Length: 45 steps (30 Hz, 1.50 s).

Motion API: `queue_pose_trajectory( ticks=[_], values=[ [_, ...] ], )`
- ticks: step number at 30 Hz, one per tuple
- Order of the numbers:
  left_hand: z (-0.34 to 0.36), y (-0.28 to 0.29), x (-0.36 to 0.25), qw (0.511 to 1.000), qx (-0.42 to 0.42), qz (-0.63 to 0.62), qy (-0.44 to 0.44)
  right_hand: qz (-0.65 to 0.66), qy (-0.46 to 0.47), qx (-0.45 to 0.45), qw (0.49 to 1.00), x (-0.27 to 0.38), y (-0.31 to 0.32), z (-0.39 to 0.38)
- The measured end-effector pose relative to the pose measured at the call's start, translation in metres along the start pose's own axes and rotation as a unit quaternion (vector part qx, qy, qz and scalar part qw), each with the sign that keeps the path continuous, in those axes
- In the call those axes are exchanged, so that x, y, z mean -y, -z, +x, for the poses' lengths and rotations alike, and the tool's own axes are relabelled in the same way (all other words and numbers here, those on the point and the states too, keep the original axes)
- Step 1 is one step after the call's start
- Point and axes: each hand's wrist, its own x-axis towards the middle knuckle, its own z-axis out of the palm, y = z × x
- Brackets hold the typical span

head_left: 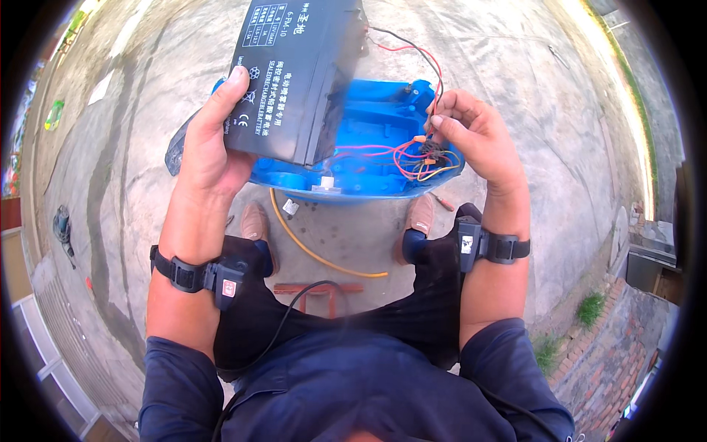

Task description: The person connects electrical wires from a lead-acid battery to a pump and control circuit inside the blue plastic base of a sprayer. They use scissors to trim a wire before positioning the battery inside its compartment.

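My left hand (217,136) grips a black rectangular battery (294,81), thumb on its printed face and fingers behind. The battery is held up over a blue plastic housing (379,110) and hides part of it. Red and black leads (434,62) run from the battery's far right side to my right hand (468,132). Its thumb and forefinger pinch these wires at the housing's right end. Just below those fingertips lies a tangle of thin wires with orange connectors (429,153). Pink wires (364,149) stretch from it across the inside of the housing.
A yellow hose (317,258) curves over the concrete ground (574,162) between my shoes. A screwdriver (443,202) lies by the right shoe. Farther left is a power tool (63,227). A reddish metal frame (318,289) shows between my legs; bricks (618,361) lie at lower right.
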Motion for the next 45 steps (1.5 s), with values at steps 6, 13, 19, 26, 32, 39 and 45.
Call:
queue_pose_trajectory(
  ticks=[6,13,19,26,32,39,45],
  values=[
    [0.000,0.002,-0.003,1.000,0.005,0.000,0.000,0.005,-0.012,-0.009,1.000,0.001,-0.002,-0.001],
    [0.001,-0.003,-0.007,0.999,-0.028,0.026,-0.010,-0.028,0.005,-0.024,0.999,-0.003,0.002,-0.001],
    [0.002,0.001,-0.008,0.999,-0.019,0.039,-0.024,-0.027,0.000,-0.015,1.000,-0.004,0.002,0.000],
    [0.004,0.011,-0.009,1.000,0.013,0.007,0.005,-0.033,-0.001,-0.016,0.999,-0.003,0.002,0.000],
    [0.004,0.013,-0.009,1.000,0.008,0.004,0.009,-0.045,0.000,-0.023,0.999,-0.001,0.002,-0.001],
    [0.001,0.000,-0.007,0.999,-0.035,0.018,-0.008,-0.029,-0.001,-0.021,0.999,-0.004,0.000,-0.001],
    [0.000,-0.003,-0.008,0.999,-0.029,0.021,-0.009,-0.004,-0.016,-0.015,1.000,-0.002,0.001,-0.002]
  ],
)
